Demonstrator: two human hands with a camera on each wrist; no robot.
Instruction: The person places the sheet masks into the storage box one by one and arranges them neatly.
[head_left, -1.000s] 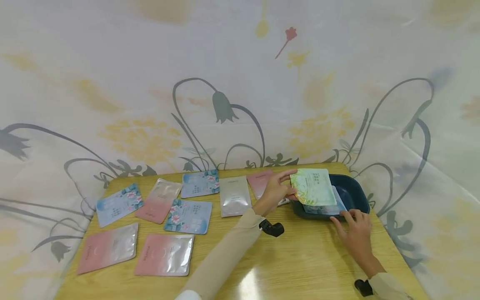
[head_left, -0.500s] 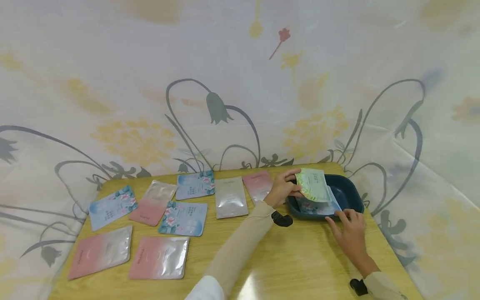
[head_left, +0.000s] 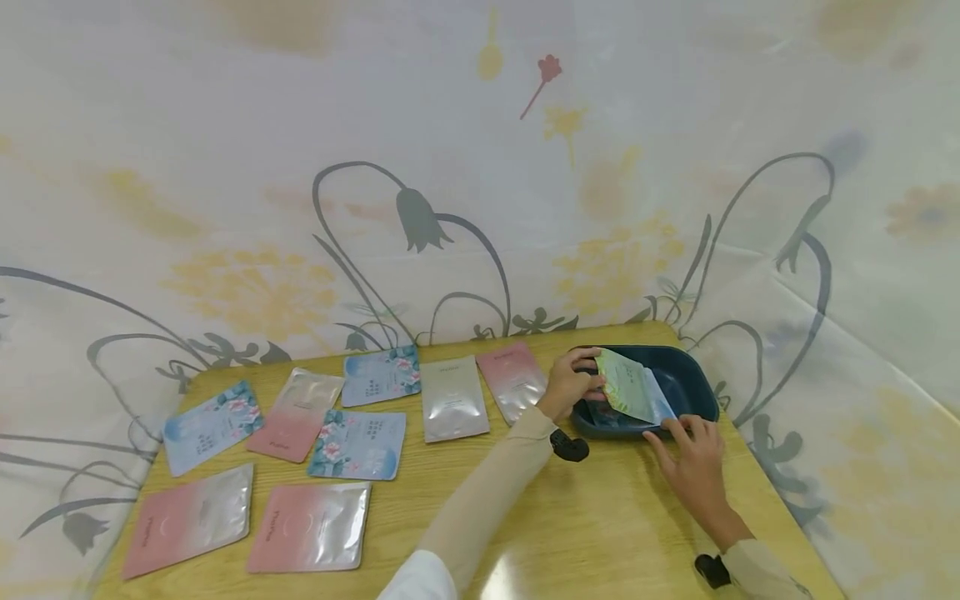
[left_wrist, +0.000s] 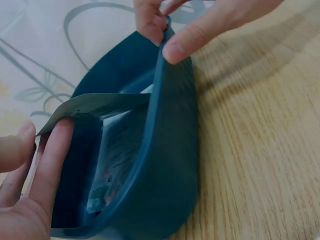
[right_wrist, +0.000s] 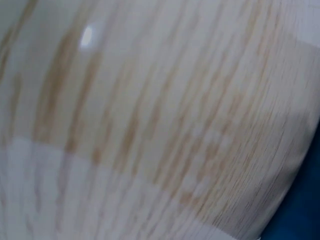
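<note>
My left hand (head_left: 567,383) pinches the left edge of a green sheet mask packet (head_left: 627,385), with thumb and fingers on either side of it. The packet tilts down into a dark blue plastic basin (head_left: 688,379). In the left wrist view, the far end of the packet (left_wrist: 100,102) meets the basin's near wall. Beneath it a blue floral mask packet (left_wrist: 111,167) leans inside the basin. My right hand (head_left: 693,467) grips the near rim between thumb and fingers. The right wrist view catches only the tabletop and a sliver of the basin (right_wrist: 300,200).
Several pink-and-silver packets (head_left: 309,527), blue floral packets (head_left: 358,444) and a silvery packet (head_left: 453,398) lie flat across the left and middle of the wooden table (head_left: 585,517). A pink packet (head_left: 513,379) lies left of the basin. A flower-patterned curtain (head_left: 450,167) hangs behind.
My left hand has lowered the green packet into the basin, tipping it downward. My right hand has stayed at the rim. The head view has shifted slightly.
</note>
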